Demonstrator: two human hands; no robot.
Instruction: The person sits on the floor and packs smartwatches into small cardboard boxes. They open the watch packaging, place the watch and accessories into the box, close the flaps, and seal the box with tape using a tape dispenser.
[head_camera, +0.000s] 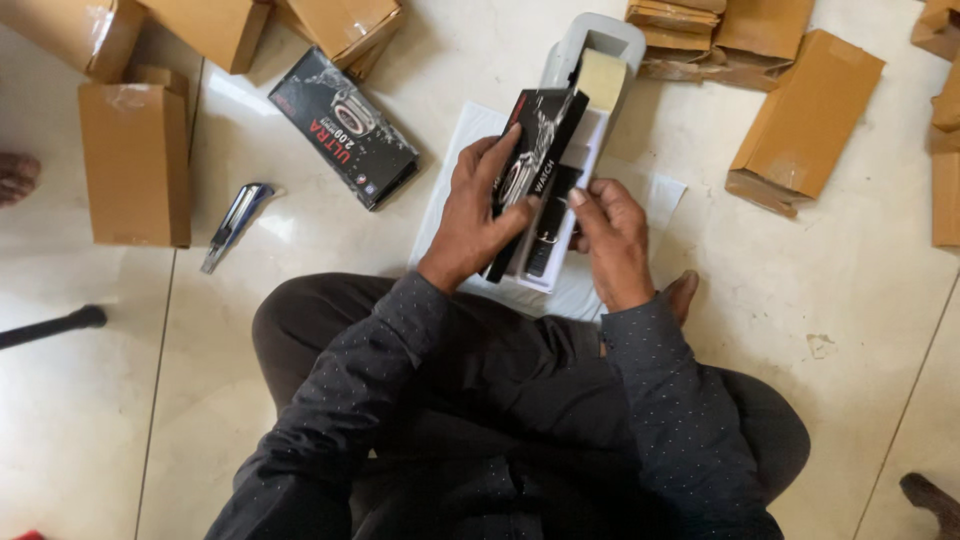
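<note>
We are sitting cross-legged on the tiled floor (880, 300), and both our hands are working just in front of our knees. Our left hand (478, 215) is closing round the black box (535, 165), thumb on one long edge and fingers wrapped over its printed face, so it is clamped on the box and holding it tilted on edge. Our right hand (612, 240) is pressing against the white tray (560, 235) that sits just behind the box, fingers curled together on the tray's side; we are judging that the tray is being slid in or out of the sleeve, though the overlap hides how far.

To do this well, we are keeping the box steady with the left hand and keeping the tray square to the opening, so the thin card does not buckle or tear at the corners.

Under our hands a white sheet (660, 195) is lying flat. Just beyond it a grey tape dispenser (590, 50) is standing with tan tape. To the left, a 2nd black box (345, 125) is lying flat, well apart from a blue cutter (235, 222). Farther out, brown cartons (135, 160) are scattered around both sides.
</note>
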